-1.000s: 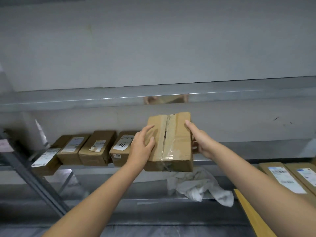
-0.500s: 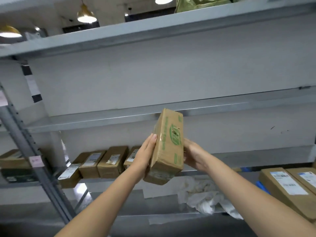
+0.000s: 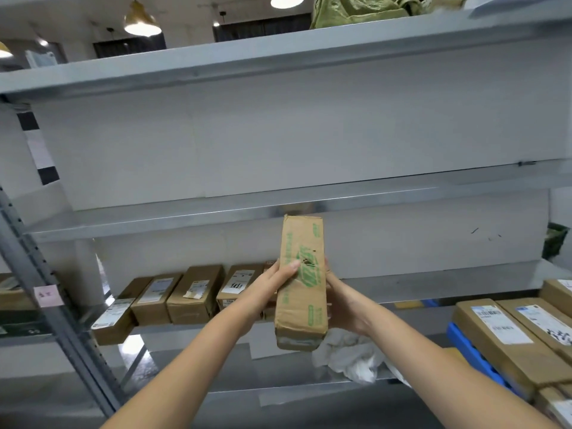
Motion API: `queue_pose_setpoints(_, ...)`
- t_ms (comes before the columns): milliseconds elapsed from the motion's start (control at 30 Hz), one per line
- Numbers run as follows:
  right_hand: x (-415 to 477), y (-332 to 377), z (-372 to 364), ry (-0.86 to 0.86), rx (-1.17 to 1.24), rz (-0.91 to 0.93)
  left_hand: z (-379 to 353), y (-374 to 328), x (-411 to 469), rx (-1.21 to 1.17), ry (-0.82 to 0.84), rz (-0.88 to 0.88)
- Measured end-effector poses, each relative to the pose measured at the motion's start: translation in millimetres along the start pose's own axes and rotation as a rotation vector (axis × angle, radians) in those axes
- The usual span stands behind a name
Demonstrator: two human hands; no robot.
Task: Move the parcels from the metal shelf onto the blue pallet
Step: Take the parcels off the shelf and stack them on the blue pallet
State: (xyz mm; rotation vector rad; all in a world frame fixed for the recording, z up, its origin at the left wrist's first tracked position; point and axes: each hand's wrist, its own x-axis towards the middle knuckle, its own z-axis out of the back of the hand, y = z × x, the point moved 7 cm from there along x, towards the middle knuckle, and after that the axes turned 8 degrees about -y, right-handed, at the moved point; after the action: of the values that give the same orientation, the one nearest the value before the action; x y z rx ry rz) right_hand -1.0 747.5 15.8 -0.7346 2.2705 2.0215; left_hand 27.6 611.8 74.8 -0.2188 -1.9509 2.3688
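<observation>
1. Left grip: closed on the held parcel, palm against its left face, thumb laid over the front edge.
2. Right grip: closed on the same parcel from the right, fingers wrapped behind it.
3. I hold one parcel. It stands on end in the air in front of the metal shelf, touching neither shelf nor pallet. Its narrow face, printed in green, is turned toward me.
4. Below my right forearm, one crumpled white cloth lies on the lower shelf level.
5. At my right, the blue pallet carries stacked parcels. Four are visible in part, each cut off by the frame edge.
6. Behind my left forearm, four labelled shelf parcels sit side by side in one row on a shelf level. A brown edge behind my left grip may be a fifth; I cannot tell.
7. One pink note is stuck to the left upright.
8. One green sack lies on the top level.
9. Three ceiling lamps are lit beyond it.
</observation>
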Motion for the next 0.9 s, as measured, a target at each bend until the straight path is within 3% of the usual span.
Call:
queue_pose_setpoints(133,-4,5,27,-0.207,-0.023,0.021,-1,-4,2,-0.049,-0.014,-0.039)
queue_pose_setpoints(367,-22,45,68,-0.33,-0.181,0.156,8,-12,10,-0.248,-0.275,-0.213)
queue_pose_setpoints(533,-25,57,93,-0.478,-0.214,0.295,7,-9,20,-0.2,-0.442,-0.334)
queue_pose_setpoints(667,-33,46,103,-0.563,-0.268,0.357,-9,14,35,-0.164,-0.427,-0.248)
queue_pose_setpoints(900,-42,21,124,-0.652,-0.251,0.327,-49,45,53,-0.155,-0.239,-0.12)
